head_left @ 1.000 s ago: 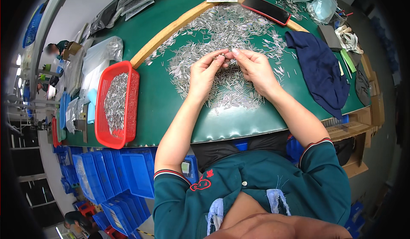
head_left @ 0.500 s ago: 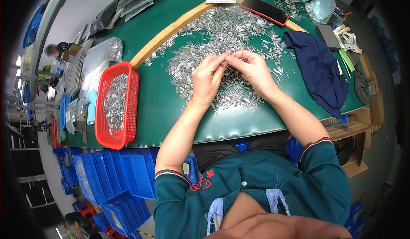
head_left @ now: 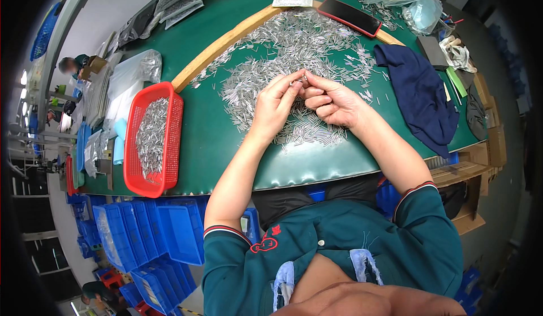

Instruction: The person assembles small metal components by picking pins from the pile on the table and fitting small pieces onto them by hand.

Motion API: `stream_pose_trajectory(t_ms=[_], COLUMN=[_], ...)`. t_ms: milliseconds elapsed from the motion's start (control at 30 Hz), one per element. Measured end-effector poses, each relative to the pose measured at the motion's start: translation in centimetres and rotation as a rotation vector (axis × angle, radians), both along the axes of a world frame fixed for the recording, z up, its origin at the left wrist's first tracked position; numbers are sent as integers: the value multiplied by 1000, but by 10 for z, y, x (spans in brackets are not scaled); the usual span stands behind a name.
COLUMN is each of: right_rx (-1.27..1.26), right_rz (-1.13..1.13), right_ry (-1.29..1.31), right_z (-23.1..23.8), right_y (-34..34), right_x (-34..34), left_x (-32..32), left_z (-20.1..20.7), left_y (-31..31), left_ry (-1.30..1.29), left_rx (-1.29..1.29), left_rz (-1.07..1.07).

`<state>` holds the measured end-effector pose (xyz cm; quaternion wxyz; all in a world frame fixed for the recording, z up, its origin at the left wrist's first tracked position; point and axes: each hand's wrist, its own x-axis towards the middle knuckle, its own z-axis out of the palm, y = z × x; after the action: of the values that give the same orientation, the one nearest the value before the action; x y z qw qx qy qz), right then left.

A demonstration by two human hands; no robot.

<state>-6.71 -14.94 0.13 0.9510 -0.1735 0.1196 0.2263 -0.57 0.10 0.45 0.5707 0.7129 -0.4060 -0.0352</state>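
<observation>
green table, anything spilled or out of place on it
A phone covers part of the wooden edging, an odd resting spot. Some metal pins lie strayed right of the main heap, toward the crumpled navy cloth.

From here I see glossy metal pins (head_left: 283, 56); left of them, a plastic basket (head_left: 173, 129); right, matt cloth (head_left: 421, 98).

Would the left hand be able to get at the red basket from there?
Probably yes: the left hand seems to have a free way across the green tabletop to the open-topped red basket, which stands on that side. It looks busy pinching small metal pieces together with the right hand, though.
</observation>
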Motion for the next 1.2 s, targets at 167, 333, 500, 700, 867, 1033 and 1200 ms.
stream_pose_trajectory(t_ms=[167,333,500,700,867,1033,1200], right_rx=[6,-23,-93,-527,-649,-1006,-1065], right_rz=[-6,-90,-132,-206,-280,-492,-499], right_ry=[-27,-41,-80,-168,-179,-448,-496], right_z=[0,5,5,9,4,-5,-5], right_y=[0,-1,0,12,14,18,16], right_x=[0,-1,-1,-6,-6,-1,-1], left_x=[-1,0,2,6,3,3,2], left_z=[2,0,5,-2,-1,-4,-3], left_y=[0,0,1,2,-1,-1,-1], left_ry=[2,254,504,109,-80,-43,-65], left_rx=[5,-23,-144,-60,27,60,70], left_rz=[16,28,-44,48,106,86,73])
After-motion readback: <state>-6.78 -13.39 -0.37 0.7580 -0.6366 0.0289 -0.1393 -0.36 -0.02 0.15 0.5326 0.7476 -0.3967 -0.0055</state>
